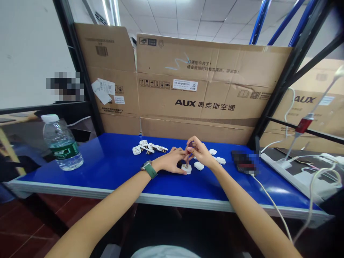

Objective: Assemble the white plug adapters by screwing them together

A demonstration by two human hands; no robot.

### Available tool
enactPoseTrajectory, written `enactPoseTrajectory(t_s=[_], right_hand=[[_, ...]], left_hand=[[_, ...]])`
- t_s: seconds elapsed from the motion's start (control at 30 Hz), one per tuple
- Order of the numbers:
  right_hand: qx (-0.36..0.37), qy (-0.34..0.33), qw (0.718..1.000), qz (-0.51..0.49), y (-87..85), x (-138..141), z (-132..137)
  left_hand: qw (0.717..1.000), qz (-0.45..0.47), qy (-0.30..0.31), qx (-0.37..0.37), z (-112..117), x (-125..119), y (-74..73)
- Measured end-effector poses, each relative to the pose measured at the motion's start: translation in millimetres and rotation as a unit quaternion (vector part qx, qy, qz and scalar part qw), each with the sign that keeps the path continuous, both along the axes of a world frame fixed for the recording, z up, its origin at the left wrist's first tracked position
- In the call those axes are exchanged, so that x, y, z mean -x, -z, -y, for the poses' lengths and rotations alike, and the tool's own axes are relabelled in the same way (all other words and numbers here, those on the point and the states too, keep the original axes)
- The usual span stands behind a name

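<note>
My left hand [172,160], with a green watch on its wrist, is closed around a small white plug part [186,168] and steadies it on the blue table [107,165]. Just above it my right hand [200,150] pinches a thin dark screwdriver [188,154] that stands upright with its tip in the part. Both hands meet over the middle of the table.
Several white plug bodies with pins [147,147] lie to the left of my hands, and white caps [215,157] to the right. A water bottle [62,142] stands far left. Cardboard boxes [199,86] wall the back. A power strip [292,175] and cables lie right.
</note>
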State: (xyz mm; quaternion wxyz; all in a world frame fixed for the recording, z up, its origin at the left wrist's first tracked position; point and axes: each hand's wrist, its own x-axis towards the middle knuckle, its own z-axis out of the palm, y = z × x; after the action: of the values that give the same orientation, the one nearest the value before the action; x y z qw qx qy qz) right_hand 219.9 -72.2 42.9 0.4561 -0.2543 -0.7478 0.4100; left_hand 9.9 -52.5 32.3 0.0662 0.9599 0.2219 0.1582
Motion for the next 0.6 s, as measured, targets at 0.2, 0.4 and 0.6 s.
enactPoseTrajectory(t_s=[0.2,0.4,0.6], right_hand=[[0.002,-0.001,1.000,0.010,-0.2,0.6,0.7],[-0.002,-0.010,1.000,0.022,-1.0,-1.8,0.5],[0.009,-0.044,0.999,0.027,-5.9,-5.2,3.4]], left_hand=[[1.000,-0.004,-0.004,0.002,-0.4,-1.0,0.7],[1.000,-0.001,-0.002,0.006,0.3,-1.0,1.1],[1.000,-0.003,-0.008,0.013,-0.3,-1.4,1.6]])
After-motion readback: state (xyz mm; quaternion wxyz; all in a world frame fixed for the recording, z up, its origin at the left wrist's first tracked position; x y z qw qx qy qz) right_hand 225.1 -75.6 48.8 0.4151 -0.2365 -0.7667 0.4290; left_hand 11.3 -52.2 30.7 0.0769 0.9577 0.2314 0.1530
